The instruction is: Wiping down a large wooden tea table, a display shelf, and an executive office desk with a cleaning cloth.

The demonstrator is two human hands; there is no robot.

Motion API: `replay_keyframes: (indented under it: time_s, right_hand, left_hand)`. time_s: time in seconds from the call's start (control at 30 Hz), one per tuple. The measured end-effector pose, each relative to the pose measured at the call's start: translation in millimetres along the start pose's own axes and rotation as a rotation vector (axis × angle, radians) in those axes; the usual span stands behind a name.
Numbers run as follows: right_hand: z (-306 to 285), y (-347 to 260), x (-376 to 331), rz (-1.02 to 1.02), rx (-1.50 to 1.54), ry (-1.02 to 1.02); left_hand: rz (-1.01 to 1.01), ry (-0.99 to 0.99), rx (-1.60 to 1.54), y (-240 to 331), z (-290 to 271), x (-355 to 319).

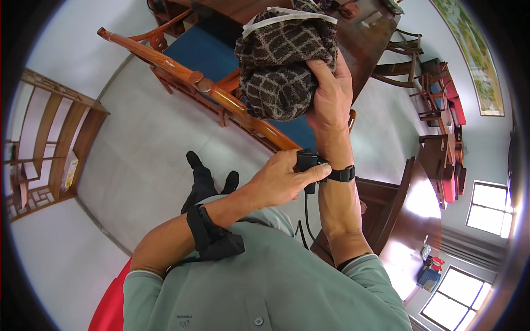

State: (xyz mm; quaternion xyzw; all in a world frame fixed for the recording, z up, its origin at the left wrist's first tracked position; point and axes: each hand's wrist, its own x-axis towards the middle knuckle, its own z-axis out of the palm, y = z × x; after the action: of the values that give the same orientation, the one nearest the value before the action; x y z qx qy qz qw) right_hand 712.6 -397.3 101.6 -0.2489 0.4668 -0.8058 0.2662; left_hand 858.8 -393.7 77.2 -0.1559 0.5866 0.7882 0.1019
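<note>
A bunched dark brown towel [280, 88] with a pale grid pattern and a whitish edge band is in my right hand [331, 94], raised in front of me at the top of the view. The thumb lies over the cloth; the other fingers are mostly hidden behind it. Lower down, my left hand [277, 181] reaches across to my right wrist. Its thumb and fingers close around a small black box-shaped device [307, 160], strapped there by a black band [342, 174]. A black cable [307, 212] hangs from the device. Another black strapped device [221, 245] sits on my left forearm.
Beyond my hands stands a wooden armchair [237, 110] with a blue seat [201, 47], beside a dark wooden table [364, 41]. A glossy brown desk [408, 231] is close on my right. Wooden shelving [69, 127] stands at the left wall.
</note>
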Motion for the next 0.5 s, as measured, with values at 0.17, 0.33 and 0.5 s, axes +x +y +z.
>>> replay_keyframes:
  time_s: [0.17,0.33,0.5]
  right_hand:
    - [9,2,-4,0.01,-0.112,-0.02]
    - [12,-3,-3,0.021,-0.114,-0.045]
    - [17,3,-2,0.054,-0.061,-0.021]
  left_hand:
    - [0.044,0.042,-0.035,-8,-3,-3]
    - [0.054,0.085,-0.049,-5,1,-2]
    - [0.047,0.083,-0.098,-5,-5,-8]
